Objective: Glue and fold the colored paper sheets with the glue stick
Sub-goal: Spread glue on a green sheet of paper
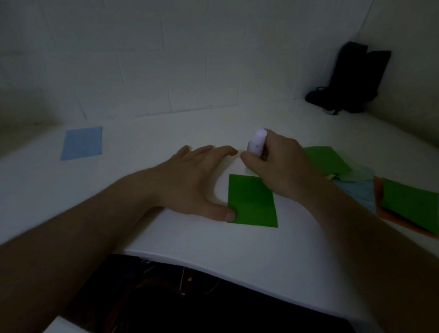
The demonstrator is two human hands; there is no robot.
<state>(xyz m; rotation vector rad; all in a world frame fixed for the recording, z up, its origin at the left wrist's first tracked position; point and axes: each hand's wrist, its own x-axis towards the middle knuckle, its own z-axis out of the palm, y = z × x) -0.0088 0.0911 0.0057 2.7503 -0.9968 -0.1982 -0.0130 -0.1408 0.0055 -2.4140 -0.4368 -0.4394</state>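
Observation:
A green paper sheet [252, 201] lies flat on the white table [208, 238] in front of me. A pale, whitish sheet [235, 165] shows just beyond it, mostly hidden by my hands. My left hand [194, 182] lies flat with straight fingers on the table, its thumb touching the green sheet's near left corner. My right hand [278, 165] grips a white glue stick [257, 142] upright, its lower end hidden near the pale sheet.
A light blue sheet [82, 142] lies alone at the far left. A loose pile of green, pale green, blue and orange sheets [382, 193] spreads at the right. A black object [354, 79] stands in the far right corner by the wall.

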